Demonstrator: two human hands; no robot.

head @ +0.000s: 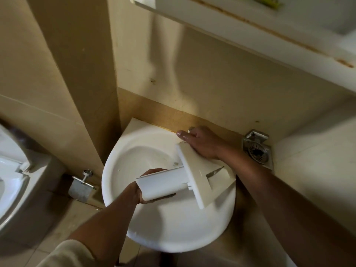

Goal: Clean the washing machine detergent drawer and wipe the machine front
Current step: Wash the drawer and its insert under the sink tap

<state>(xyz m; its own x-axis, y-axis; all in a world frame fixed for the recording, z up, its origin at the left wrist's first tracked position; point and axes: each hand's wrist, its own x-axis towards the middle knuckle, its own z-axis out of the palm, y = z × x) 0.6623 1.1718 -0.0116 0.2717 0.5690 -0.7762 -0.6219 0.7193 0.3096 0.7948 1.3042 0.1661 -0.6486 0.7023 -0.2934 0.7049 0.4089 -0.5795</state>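
Note:
A white detergent drawer [173,182] hangs over a round white sink basin [173,228], its flat front panel [194,174] pointing to the right. My left hand [142,189] grips the drawer's body from below at its left end. At the back rim of the sink, my right hand [200,143] rests on something small and white, perhaps the tap, which the fingers mostly hide. The drawer's inside faces away, so its compartments do not show.
A toilet [9,180] stands at the left edge with a metal paper holder [81,187] on the wall beside it. A steel floor drain [257,149] sits right of the sink. A white cabinet edge [250,26] overhangs above.

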